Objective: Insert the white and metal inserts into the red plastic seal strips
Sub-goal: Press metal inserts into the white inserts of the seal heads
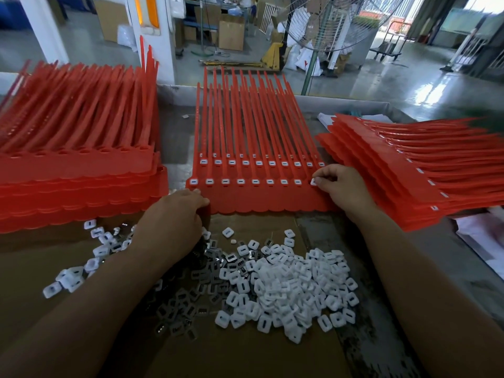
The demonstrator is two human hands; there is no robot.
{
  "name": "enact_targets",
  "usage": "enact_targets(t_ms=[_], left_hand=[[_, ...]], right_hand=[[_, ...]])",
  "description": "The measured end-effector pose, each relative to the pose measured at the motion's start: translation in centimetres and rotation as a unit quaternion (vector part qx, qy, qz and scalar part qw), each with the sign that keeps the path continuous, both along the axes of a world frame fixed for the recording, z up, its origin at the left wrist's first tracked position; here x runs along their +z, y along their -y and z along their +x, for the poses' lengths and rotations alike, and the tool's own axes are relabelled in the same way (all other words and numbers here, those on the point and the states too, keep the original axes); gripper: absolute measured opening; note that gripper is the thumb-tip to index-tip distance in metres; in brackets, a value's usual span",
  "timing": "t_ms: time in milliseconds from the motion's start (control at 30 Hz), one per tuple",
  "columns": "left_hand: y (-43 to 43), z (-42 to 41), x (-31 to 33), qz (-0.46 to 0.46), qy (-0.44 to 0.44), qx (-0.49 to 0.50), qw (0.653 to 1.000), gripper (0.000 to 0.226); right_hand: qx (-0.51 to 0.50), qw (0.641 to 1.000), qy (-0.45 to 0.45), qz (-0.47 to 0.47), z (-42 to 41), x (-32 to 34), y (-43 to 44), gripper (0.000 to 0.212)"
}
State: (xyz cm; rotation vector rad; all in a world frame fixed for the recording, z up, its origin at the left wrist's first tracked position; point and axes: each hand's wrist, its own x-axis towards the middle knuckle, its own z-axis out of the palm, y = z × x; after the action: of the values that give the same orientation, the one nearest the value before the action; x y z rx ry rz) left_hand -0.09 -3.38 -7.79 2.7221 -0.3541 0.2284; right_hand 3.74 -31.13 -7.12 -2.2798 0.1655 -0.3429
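A red sheet of joined seal strips (pixel 261 199) lies flat in the middle of the bench, with a row of white inserts seated along its heads. My right hand (pixel 345 186) pinches one white insert (pixel 313 182) at the row's right end. My left hand (pixel 176 218) grips the sheet's lower left corner with curled fingers. A heap of loose white inserts (pixel 289 285) lies on brown cardboard in front of me. Darker metal inserts (pixel 191 304) are spread to its left.
A tall stack of red strips without inserts (pixel 79 170) stands at the left. A fanned stack of filled strips (pixel 409 173) lies at the right. Scattered white inserts (pixel 76 274) lie at the near left. Beyond the bench are a fan (pixel 321 31), boxes and a pallet jack.
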Motion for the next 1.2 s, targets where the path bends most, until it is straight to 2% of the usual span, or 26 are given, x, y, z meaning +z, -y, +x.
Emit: enact_targets(t_ms=[167, 300, 433, 567, 767, 933, 1200], left_hand=[[-0.1, -0.1, 0.0, 0.000, 0.000, -0.001, 1.000, 0.044], [-0.1, -0.1, 0.0, -0.001, 0.000, -0.002, 1.000, 0.045], [-0.1, -0.1, 0.0, 0.000, 0.000, -0.004, 1.000, 0.045], [0.0, 0.0, 0.1, 0.003, -0.003, -0.003, 1.000, 0.045], [0.1, 0.0, 0.1, 0.004, -0.006, 0.001, 1.000, 0.045], [0.2, -0.1, 0.1, -0.007, -0.005, 0.002, 1.000, 0.045], [0.2, 0.0, 0.1, -0.017, -0.006, 0.001, 1.000, 0.044]], right_hand=[[-0.001, 1.000, -0.018, -0.006, 0.5, 0.0, 0.0, 0.011], [0.003, 0.997, -0.055, -0.062, 1.0, 0.2, -0.3, 0.009], [0.009, 0.995, -0.053, -0.090, 1.1, 0.2, -0.2, 0.009], [0.005, 0.996, -0.043, -0.078, 1.3, 0.2, -0.1, 0.012], [-0.014, 0.999, -0.050, 0.005, 1.6, 0.4, -0.2, 0.024], [-0.055, 0.993, -0.104, 0.012, 2.4, 1.1, -0.2, 0.025], [-0.081, 0.988, -0.135, -0.008, 3.0, 1.8, -0.7, 0.021]])
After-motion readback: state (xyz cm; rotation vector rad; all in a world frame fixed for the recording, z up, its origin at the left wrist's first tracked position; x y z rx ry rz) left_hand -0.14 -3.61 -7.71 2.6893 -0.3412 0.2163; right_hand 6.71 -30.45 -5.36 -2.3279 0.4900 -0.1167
